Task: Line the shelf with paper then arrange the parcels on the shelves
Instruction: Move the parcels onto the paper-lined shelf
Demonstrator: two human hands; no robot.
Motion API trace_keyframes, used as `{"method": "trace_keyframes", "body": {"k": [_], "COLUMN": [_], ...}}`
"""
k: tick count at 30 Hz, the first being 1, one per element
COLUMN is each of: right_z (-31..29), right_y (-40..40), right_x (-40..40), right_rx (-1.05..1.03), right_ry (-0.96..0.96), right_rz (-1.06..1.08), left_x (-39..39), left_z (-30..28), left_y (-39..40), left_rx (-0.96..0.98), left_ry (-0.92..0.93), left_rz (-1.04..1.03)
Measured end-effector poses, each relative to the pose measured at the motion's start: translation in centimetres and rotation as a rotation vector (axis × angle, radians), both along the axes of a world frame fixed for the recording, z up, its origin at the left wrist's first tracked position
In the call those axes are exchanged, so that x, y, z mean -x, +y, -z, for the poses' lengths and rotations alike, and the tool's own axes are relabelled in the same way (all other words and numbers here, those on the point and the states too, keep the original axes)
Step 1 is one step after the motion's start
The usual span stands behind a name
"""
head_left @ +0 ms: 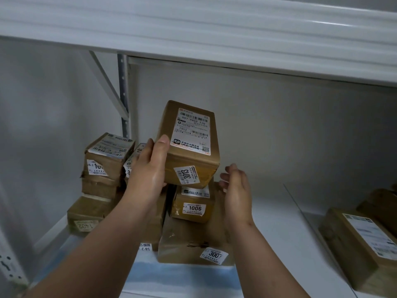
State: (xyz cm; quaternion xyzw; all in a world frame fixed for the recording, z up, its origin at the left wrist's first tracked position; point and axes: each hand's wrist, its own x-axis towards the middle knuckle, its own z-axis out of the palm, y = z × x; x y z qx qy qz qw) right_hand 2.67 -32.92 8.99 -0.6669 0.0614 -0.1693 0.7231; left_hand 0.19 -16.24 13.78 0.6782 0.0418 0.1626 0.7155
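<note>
Head view, centre frame: person's left hand (150, 166) grips a brown parcel labelled 3013 (190, 145) by its left side, thumb on the top face, fingers (137, 153) curled behind and under. The parcel is tilted, raised just above the parcel labelled 1006 (191, 206), which sits on a larger parcel labelled 3007 (193, 241). Likely it is being set down as the top of that stack, number sticker facing front so it can be read.

Right hand (236, 190), right of centre, holds nothing; its fingers are loosely spread and slightly curved, just beside the 3013 parcel's lower right corner, apart from it. Probably ready to steady or square the box.

Shelf (279, 222) surface is pale, with a light sheet of lining paper (182, 276) showing blue bands at lower centre under the stack, so the lining looks done here. Left of centre is another stack of parcels (103, 164), its bottom one labelled 1402 (86, 214) upside down. Lower right of frame, a larger parcel (361, 244) lies flat, well apart from the stacks. Upper shelf (193, 29) spans the top of frame.
</note>
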Motion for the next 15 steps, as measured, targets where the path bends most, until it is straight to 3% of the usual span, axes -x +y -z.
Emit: {"method": "trace_keyframes", "body": {"k": [3, 6, 15], "right_z": [-1.3, -1.3, -0.4], "right_y": [-0.6, -0.8, -0.7], "right_x": [0.2, 0.0, -1.4], "right_rx": [-0.177, -0.139, 0.014], "right_ry": [0.044, 0.060, 0.060], "right_rz": [-0.222, -0.343, -0.195], "left_x": [-0.5, -0.7, -1.3], "left_z": [0.4, 0.6, 1.2], "left_y": [-0.8, -1.7, -3.3], "left_rx": [-0.055, -0.066, -0.247], "left_ry": [-0.004, 0.004, 0.169], "left_rz": [0.017, 0.020, 0.056]}}
